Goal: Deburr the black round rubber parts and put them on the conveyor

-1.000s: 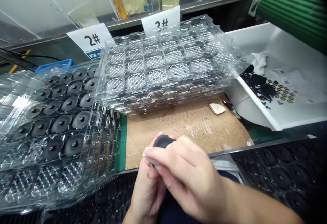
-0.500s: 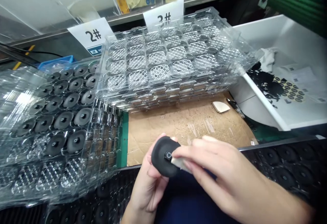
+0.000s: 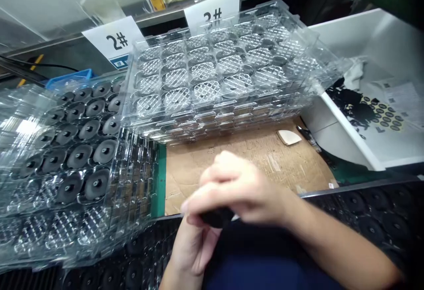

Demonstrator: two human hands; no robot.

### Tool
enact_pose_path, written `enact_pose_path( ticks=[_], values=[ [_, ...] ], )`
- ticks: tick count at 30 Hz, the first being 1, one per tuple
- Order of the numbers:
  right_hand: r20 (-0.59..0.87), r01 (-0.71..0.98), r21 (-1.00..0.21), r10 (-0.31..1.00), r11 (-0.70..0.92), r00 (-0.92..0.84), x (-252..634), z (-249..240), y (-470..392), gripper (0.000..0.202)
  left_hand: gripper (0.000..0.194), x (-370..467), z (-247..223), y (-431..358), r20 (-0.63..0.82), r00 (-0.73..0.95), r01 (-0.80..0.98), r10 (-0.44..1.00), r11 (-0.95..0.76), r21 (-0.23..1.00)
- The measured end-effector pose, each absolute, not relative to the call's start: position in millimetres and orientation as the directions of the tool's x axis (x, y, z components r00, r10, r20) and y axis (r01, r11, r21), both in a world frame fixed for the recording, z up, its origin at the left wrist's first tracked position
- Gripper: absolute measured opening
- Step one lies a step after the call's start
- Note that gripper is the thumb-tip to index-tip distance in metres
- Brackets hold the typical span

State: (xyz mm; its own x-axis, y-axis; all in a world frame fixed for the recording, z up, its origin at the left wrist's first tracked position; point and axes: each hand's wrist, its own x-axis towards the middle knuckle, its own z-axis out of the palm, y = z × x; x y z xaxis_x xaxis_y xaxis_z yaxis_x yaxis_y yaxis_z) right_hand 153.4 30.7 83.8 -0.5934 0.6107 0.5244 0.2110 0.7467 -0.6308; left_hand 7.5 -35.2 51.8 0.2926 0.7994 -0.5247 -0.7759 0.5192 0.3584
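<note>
Near the bottom centre, my left hand (image 3: 192, 250) grips a black round part (image 3: 217, 217), seen edge-on and mostly covered. Across its top lies my right hand (image 3: 235, 186), blurred, with bent fingers reaching over to the part's left side. A small bit of something white (image 3: 235, 217) peeks out under the right palm; the rest is hidden. Behind both hands is a sheet of brown cardboard (image 3: 185, 166), with a cream wedge-shaped pad (image 3: 289, 137) on it.
Stacked clear trays (image 3: 207, 91) stand behind the cardboard. Another stack holding black round parts (image 3: 79, 155) is at left. A white bin (image 3: 354, 131) with black scraps and stickers sits at right. More black parts in trays (image 3: 367, 212) lie at lower right.
My right hand has moved left and up over the black part, covering most of it. The part has turned from face-on to edge-on. The view has shifted slightly.
</note>
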Motion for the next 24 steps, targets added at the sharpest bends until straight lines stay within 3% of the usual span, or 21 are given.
enact_pose_path(
  ticks=[3,5,10,13,17,20,22,24],
  values=[
    [0.325,0.487,-0.719,0.859,0.496,-0.396,168.6,59.4,41.3,0.023,0.044,3.3,49.1,-33.3,-0.479,0.3,-0.786,0.825,0.498,0.367],
    [0.164,0.548,-0.781,0.944,0.301,-0.285,177.3,34.4,32.7,0.024,0.049,-0.6,48.2,-31.8,-0.462,0.331,-0.79,0.823,0.51,0.34],
    [-0.013,0.5,-0.85,0.941,0.168,-0.338,183.9,-30.4,-20.3,0.021,0.047,-6.2,43.4,-28.2,-0.449,0.374,-0.798,0.812,0.528,0.291],
    [-0.077,0.501,-0.859,0.939,0.109,-0.336,184.6,-35.2,-31.4,0.02,0.047,-6.2,43.1,-26.0,-0.483,0.38,-0.789,0.789,0.549,0.276],
    [-0.096,0.481,-0.877,0.973,0.017,-0.211,182.0,9.7,-9.2,0.024,0.043,-2.7,46.0,-24.8,-0.529,0.366,-0.776,0.765,0.565,0.28],
    [0.005,0.381,-0.923,0.993,0.048,-0.114,166.7,57.6,3.3,0.023,0.048,2.1,46.2,-27.1,-0.517,0.337,-0.764,0.787,0.55,0.337],
    [0.142,0.348,-0.916,0.973,0.199,-0.182,153.4,82.4,3.5,0.024,0.053,4.4,45.3,-29.6,-0.52,0.296,-0.751,0.801,0.532,0.392],
    [0.178,0.368,-0.876,0.917,0.313,-0.358,143.5,97.3,1.4,0.024,0.05,4.8,44.7,-31.6,-0.541,0.252,-0.734,0.803,0.523,0.434]
  ],
)
